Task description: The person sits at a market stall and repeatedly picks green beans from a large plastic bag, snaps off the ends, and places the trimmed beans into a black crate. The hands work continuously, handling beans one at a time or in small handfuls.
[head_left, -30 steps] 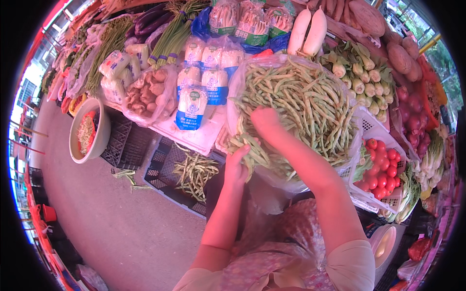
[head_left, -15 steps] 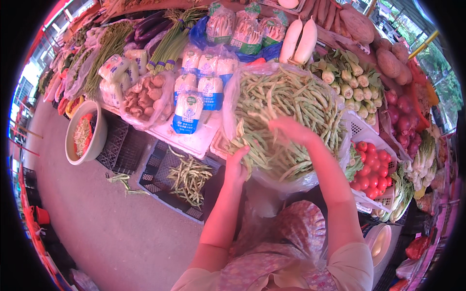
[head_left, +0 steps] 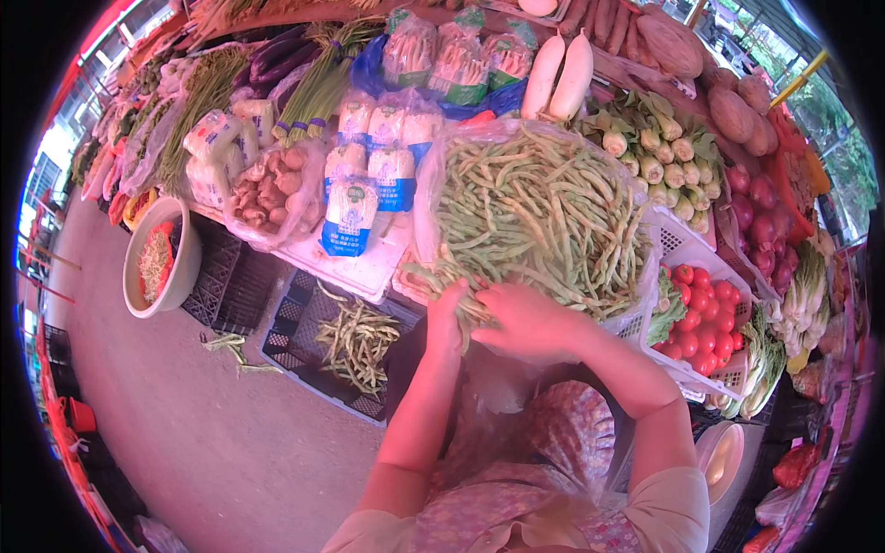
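Observation:
A big heap of pale green beans [head_left: 544,207] fills a plastic-lined container in front of me. At its near left edge my left hand [head_left: 448,318] is closed round a small bunch of green beans [head_left: 430,276], whose ends poke out to the left above my fingers. Right beside it, my right hand [head_left: 525,321] has its fingers bent onto the same bunch, close to the left hand's fingertips. The part of the bunch between the two hands is partly hidden by the fingers. More beans [head_left: 358,346] lie loose in a low dark crate [head_left: 286,318] to the left of my knees.
Bagged white mushrooms [head_left: 350,217] and brown mushrooms [head_left: 267,194] stand left of the heap. To the right are tomatoes [head_left: 705,323] in a white crate [head_left: 673,240], with red onions [head_left: 761,217] beyond. White radishes [head_left: 560,78] lie behind. A pale bucket [head_left: 189,258] stands far left.
My right hand has come from over the middle of the bean heap toward me and left, meeting the bunch in my left hand. The left hand has barely moved; its bunch sits lower and flatter.

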Tool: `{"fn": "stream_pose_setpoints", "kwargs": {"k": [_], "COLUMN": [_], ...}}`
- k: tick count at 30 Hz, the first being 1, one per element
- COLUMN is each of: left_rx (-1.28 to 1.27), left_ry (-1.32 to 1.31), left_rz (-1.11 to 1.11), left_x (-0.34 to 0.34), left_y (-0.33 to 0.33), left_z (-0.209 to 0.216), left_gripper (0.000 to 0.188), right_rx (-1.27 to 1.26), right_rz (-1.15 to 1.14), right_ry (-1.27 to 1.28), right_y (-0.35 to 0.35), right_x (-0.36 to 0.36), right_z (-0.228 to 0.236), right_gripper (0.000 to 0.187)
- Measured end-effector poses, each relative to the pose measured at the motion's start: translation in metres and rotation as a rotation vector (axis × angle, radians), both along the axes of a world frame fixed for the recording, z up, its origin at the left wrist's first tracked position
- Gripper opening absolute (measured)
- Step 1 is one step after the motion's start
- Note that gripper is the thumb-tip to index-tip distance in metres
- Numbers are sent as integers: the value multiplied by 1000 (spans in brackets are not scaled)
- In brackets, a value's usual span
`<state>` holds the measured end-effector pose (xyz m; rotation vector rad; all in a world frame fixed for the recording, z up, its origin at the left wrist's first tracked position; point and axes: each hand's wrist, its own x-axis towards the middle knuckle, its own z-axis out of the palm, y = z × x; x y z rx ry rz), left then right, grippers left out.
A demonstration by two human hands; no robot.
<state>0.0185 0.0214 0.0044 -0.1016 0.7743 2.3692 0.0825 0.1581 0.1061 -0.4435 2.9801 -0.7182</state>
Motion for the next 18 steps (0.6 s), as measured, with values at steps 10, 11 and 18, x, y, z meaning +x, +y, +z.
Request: {"fn": "stream_pose_setpoints", "kwargs": {"k": [10, 11, 18], "left_rx": [116, 118, -360], "left_ry": [64, 55, -127], "left_rz": [466, 507, 695], "left_x": [-24, -30, -46], "left_y": [-67, -84, -206], "left_z": [8, -1, -145], "left_gripper": [33, 31, 26], "right_rx": [-103, 13, 268], "right_rz": [-458, -502, -545], "right_ry": [85, 110, 12], "right_y": [46, 43, 52], "right_x": [-111, -118, -136], "right_z": [-86, -97, -120], "right_gripper": [25, 24, 17]}}
